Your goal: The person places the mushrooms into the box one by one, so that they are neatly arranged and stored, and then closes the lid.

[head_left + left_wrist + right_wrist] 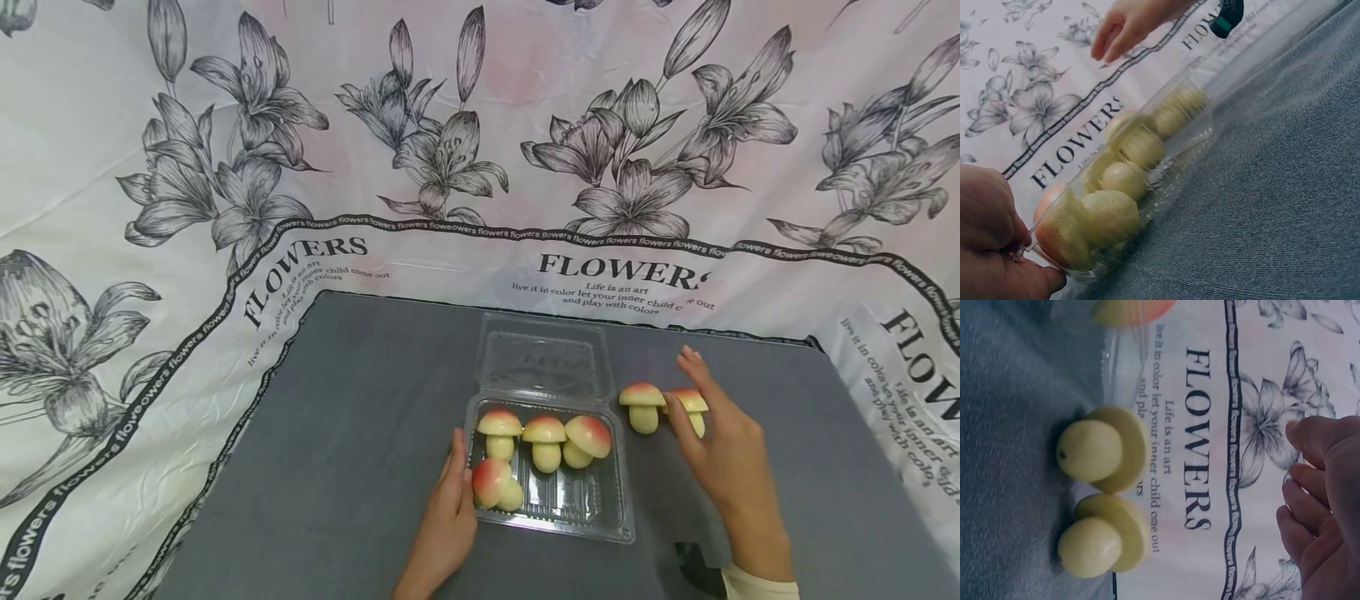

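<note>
We see two loose mushrooms (pixel 642 400) just right of the clear box (pixel 558 504), where four more mushrooms (pixel 544 428) sit. The left hand (pixel 442 529) pinches the box's left edge, we judge to steady it. The right hand (pixel 727 450) hovers over the loose pair, thumb and fingers apart, holding nothing. The lid (pixel 543 362) lies folded back, seemingly leaving the box accessible.

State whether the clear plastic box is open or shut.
Open: the box has its clear lid folded back, exposing four red-topped mushroom shapes.
</note>
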Demonstrator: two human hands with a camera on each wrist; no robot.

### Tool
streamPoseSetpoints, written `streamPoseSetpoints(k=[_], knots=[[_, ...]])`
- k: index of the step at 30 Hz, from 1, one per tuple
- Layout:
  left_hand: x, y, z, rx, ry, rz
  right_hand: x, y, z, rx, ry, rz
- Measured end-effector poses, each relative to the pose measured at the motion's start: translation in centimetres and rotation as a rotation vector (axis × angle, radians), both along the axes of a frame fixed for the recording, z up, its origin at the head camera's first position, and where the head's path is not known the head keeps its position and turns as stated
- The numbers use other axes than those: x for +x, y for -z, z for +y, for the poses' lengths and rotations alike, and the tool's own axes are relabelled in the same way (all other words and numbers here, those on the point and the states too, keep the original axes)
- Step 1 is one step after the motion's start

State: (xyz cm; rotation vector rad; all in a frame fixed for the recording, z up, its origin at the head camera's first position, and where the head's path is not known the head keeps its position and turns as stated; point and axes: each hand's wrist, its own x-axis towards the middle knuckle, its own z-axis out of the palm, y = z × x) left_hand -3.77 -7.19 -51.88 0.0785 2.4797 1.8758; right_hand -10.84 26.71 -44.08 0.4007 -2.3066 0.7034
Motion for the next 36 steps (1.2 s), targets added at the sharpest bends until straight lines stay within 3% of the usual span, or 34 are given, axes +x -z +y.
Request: streamPoseSetpoints(k=[4,11,19,25,36], knots=[[0.0,-0.1,0.1,0.002,0.007,-0.009,-0.2,0.5,1.0,-0.016,0.035,-0.045],[-0.1,-0.2,0.1,-0.01,0.019,-0.011,0.0,1.4,2.3,-0.015,0.103,-0.22],[-0.2,-0.2,0.0,-0.009,0.013,-0.025,-0.3,2.1,3.1,0.027,0.141,-0.355],[0.0,-0.1,0.0,-0.017,0.018,-0.027,-0.7,3.5,4.0,0.068,0.146,-0.455],[0.0,-0.3,-0.1,-0.015,0.016,-0.037,-1.4,4.6,4.9,0.104,0.118,-0.513]])
